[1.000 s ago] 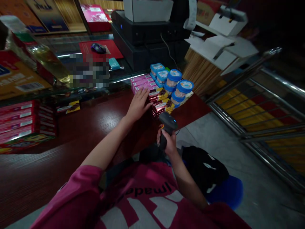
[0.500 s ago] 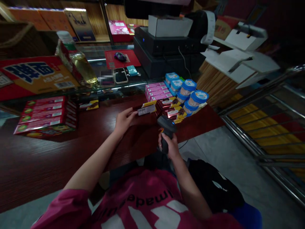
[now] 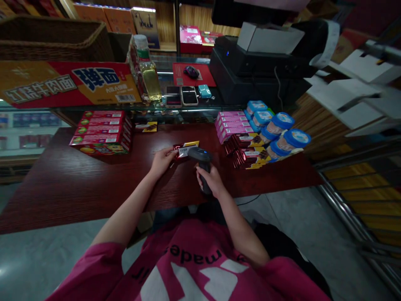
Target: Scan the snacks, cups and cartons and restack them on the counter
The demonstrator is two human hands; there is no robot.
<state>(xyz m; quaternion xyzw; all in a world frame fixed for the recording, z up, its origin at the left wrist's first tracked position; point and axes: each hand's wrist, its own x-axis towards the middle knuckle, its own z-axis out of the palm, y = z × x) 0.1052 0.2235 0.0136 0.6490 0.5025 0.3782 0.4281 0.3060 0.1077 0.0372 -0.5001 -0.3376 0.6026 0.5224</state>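
My left hand [image 3: 163, 161] pinches the left end of a red and yellow snack packet [image 3: 181, 153], whose white barcode label faces up. In my right hand [image 3: 211, 179] is a dark barcode scanner [image 3: 200, 157], gripped by its handle. The scanner's head covers the right part of the packet; whether they touch I cannot tell. To the right lie several similar packets [image 3: 250, 155] in two overlapping stacks. Another such packet [image 3: 147, 126] rests near the back of the table, left of my hands.
Red boxes [image 3: 100, 133] stand at the left of the brown table [image 3: 78, 179]. Pink boxes [image 3: 233, 124] and stacked blue-lidded tubs [image 3: 283, 121] are at the right. Behind, a glass counter holds an oil bottle [image 3: 150, 79], phones [image 3: 189, 96] and a black cash drawer [image 3: 238, 79].
The view has swung left. My left hand has brought the packet away from the stacks on the right, and the scanner has moved left over it.
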